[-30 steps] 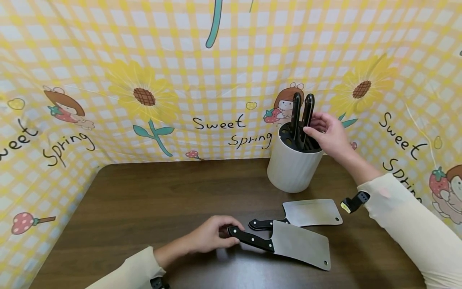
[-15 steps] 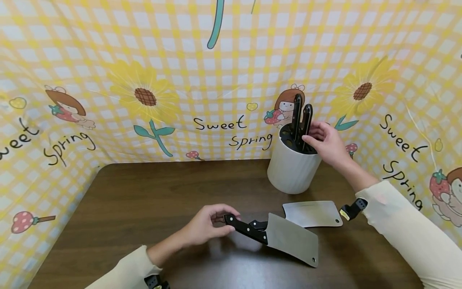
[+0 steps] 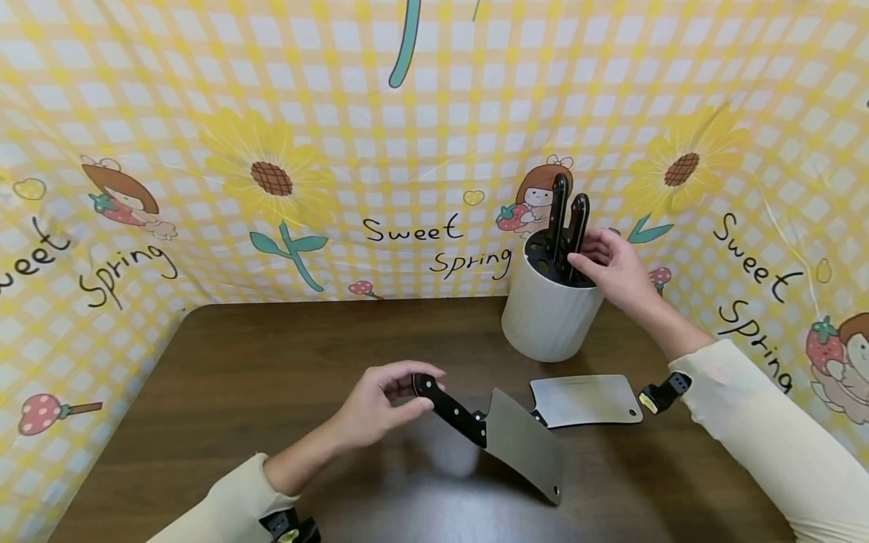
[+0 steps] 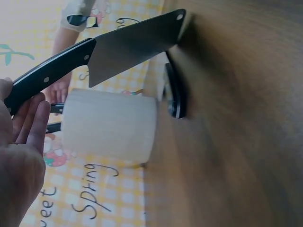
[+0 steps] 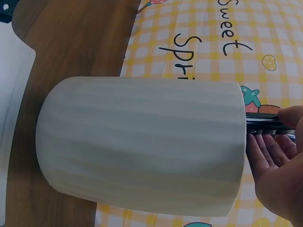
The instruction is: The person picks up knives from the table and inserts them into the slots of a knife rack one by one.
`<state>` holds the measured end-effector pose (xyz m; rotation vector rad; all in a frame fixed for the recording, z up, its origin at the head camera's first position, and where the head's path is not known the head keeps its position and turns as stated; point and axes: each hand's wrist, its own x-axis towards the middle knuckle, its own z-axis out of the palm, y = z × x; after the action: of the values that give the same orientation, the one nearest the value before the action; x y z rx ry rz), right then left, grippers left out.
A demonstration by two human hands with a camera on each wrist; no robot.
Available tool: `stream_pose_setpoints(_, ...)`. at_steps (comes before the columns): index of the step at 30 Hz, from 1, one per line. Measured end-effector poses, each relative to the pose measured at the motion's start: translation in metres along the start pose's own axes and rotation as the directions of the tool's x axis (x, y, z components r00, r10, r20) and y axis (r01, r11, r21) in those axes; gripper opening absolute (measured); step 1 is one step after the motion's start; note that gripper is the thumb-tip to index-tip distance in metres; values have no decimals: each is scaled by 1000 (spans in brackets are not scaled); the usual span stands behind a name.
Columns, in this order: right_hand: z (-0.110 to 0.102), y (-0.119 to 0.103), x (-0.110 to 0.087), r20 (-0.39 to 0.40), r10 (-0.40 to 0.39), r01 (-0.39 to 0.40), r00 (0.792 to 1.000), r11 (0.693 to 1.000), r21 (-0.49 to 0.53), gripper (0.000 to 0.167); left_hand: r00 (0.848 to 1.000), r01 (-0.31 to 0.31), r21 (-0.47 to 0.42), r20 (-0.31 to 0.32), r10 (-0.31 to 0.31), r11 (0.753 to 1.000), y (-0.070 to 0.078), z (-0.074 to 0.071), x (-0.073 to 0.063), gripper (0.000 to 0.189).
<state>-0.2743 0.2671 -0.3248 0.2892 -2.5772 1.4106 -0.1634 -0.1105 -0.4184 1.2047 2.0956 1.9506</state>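
Observation:
My left hand (image 3: 370, 403) pinches the end of a cleaver's black riveted handle between thumb and fingers. The cleaver (image 3: 519, 445) slants, handle raised and broad steel blade dipping toward the tabletop, as the left wrist view also shows. A second cleaver (image 3: 585, 400) lies flat behind it, its handle mostly hidden in the head view. At the back right stands a white ribbed knife block (image 3: 550, 317) with a black slotted top. Two black-handled knives stand in it. My right hand (image 3: 614, 271) holds the right-hand knife (image 3: 577, 222) low on its handle, thumb in front and fingers behind.
The brown wooden table (image 3: 271, 362) runs back to a yellow checked cloth (image 3: 407, 166) hung behind and at both sides. The flat cleaver's blade (image 5: 12, 104) lies near the block's base in the right wrist view.
My left hand has lifted the front cleaver's handle and drawn it left, tilting the blade steeper. The right-hand knife has sunk lower into the block with my right hand, then stayed nearly still.

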Motion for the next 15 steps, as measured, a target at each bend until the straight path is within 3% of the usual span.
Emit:
stream_pose_setpoints(7, -1, -1, -2, -16, -4, 5, 1000, 999, 33, 47, 999, -36, 30, -18, 37, 999, 14, -11, 8, 31)
stream_pose_setpoints(15, -2, -9, -7, -146, -39, 66, 988, 981, 185, 46, 994, -83, 82, -65, 88, 993, 35, -25, 12, 33)
